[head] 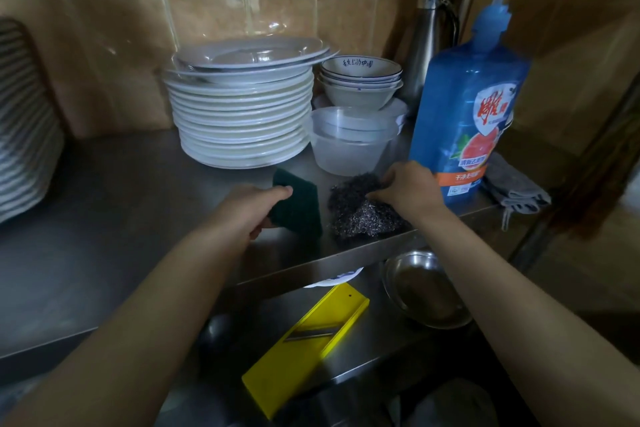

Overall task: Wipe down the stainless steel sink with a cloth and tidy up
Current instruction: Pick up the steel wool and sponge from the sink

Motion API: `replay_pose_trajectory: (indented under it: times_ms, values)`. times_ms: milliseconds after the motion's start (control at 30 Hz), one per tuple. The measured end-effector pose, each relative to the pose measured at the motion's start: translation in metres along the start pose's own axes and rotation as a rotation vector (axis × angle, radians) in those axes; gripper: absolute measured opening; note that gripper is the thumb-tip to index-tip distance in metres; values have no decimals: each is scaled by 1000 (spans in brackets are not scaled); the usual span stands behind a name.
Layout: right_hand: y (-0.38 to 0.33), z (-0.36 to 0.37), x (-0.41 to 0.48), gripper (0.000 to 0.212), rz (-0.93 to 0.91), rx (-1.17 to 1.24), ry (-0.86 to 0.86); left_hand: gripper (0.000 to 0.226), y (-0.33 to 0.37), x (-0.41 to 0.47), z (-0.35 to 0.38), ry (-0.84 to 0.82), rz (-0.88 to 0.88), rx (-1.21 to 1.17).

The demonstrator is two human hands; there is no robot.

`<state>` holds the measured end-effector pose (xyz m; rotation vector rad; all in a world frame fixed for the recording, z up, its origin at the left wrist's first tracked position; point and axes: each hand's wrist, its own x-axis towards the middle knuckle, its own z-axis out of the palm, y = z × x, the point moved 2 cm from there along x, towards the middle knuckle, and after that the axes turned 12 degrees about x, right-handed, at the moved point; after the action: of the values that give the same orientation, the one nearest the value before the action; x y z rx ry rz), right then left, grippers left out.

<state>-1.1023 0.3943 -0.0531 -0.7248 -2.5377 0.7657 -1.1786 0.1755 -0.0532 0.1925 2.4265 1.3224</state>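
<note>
On the stainless steel shelf lies a dark green scouring pad, and my left hand grips its left edge with thumb on top. To its right sits a dark steel wool scrubber; my right hand rests on its upper right side with the fingers closed into it. A folded grey cloth lies at the shelf's right end, apart from both hands. No sink basin is clearly in view.
A tall stack of white plates, stacked bowls, clear plastic containers, a blue dish soap pump bottle and a steel flask crowd the shelf's back. Below lie a yellow slicer and a steel bowl.
</note>
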Motion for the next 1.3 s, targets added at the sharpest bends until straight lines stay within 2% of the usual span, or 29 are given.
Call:
replay_pose_trajectory:
  times_ms: [133,300,367,500,667,833,900,1000,1300]
  values:
    - [-1,-3,-5,32,-22,38,100,16,1,-4,4,-63,-48,-54]
    - [-20,-17,-11,23,-129,202,227,13,-2,-6,2,-100,-75,-127]
    - [-34,-15,-16,17,-170,297,141,13,-4,-8,0,-122,-72,-160]
    - [-60,11,-30,19,-215,373,-199,14,-11,-12,-3,-152,-60,-211]
    - [-68,24,-31,35,-145,378,-228,12,-20,-21,-5,-128,-70,-233]
    - [-71,32,-34,35,-138,275,-265,15,-17,-23,-6,96,172,97]
    - [-70,37,-35,36,-146,171,-246,24,-17,-23,-5,214,240,371]
    - [-67,43,-37,37,-196,1,-181,32,-19,-25,0,277,301,682]
    - [-63,46,-41,31,-243,8,-66,33,-25,-20,4,382,360,746]
